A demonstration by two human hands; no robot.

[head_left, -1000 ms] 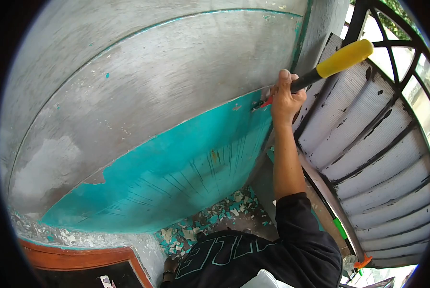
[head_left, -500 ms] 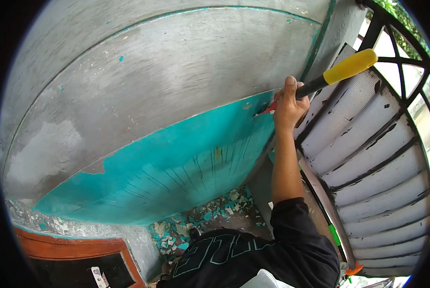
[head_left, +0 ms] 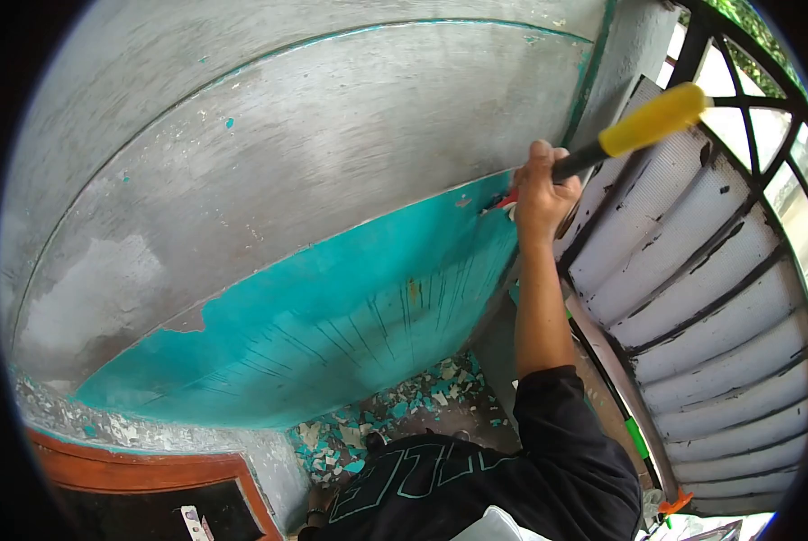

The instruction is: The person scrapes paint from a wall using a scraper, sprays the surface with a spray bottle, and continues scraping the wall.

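My right hand (head_left: 546,203) is wrapped round the black shaft of a long-handled scraper (head_left: 653,120). Its yellow grip sticks out to the upper right, and its red head (head_left: 505,201) meets the wall near the right end of the turquoise paint (head_left: 350,279). Above that paint, the wall (head_left: 368,117) is bare grey with small turquoise specks. At the bottom, beside the black shirt, a bit of my left hand or wrist (head_left: 317,509) with a dark band shows; its fingers cannot be made out.
Turquoise and whitish paint flakes (head_left: 395,410) litter the floor below the wall. On the right stands a metal gate (head_left: 710,261) with pale ribbed panels. A brown wooden frame (head_left: 151,473) is at lower left. A black pole with green bands (head_left: 636,438) leans by the gate.
My right hand and the scraper have shifted slightly along the wall, and the yellow grip is a little lower and blurred. The whole view has tilted slightly.
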